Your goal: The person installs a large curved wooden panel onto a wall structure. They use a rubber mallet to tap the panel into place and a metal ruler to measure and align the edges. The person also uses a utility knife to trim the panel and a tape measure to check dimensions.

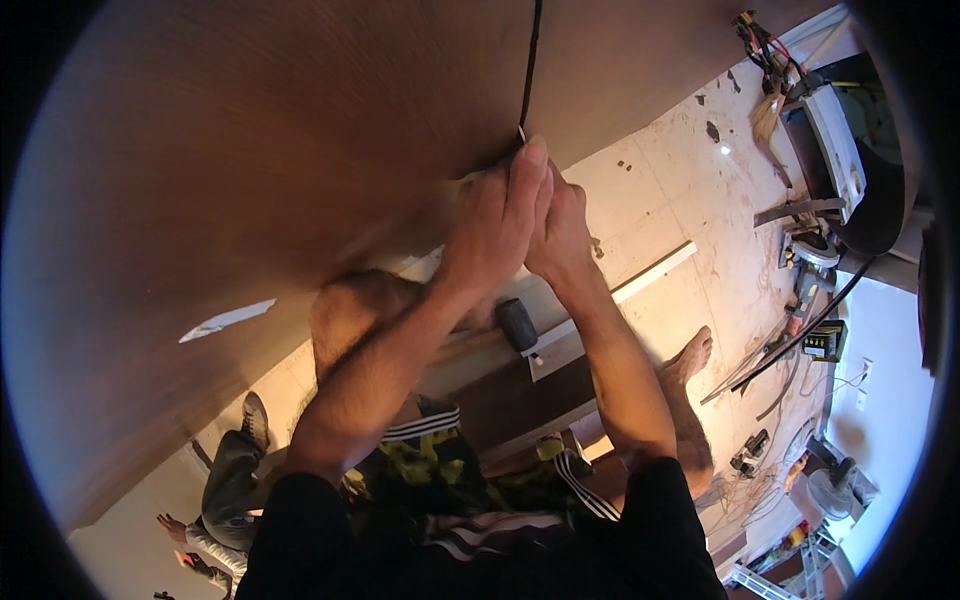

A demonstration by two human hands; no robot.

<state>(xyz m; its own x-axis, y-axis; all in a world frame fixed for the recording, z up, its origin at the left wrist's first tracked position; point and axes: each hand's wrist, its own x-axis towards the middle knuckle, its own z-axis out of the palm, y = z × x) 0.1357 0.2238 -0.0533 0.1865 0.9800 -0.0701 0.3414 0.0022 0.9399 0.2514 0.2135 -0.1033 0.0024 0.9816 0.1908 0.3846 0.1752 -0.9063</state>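
Both my hands meet at the edge of a large brown wood panel (300, 120), where a dark gap (531, 70) runs up between it and a second brown panel (620, 60). My left hand (490, 225) is closed, its thumb pointing up along the gap. Pressed against it, my right hand (562, 225) is closed too. A small pale pointed tip (521, 132) sticks out above the thumb at the gap's lower end; the fingers hide whatever it belongs to. Below my hands lies a mallet with a black head (516, 325).
A pale strip (655, 272) lies on the dusty tiled floor (650, 200). At right are a power tool (803, 290), a black cable (800, 330), a broom (768, 118) and a fan (832, 492). Another person (225, 515) sits at lower left. A torn white patch (228, 320) marks the panel.
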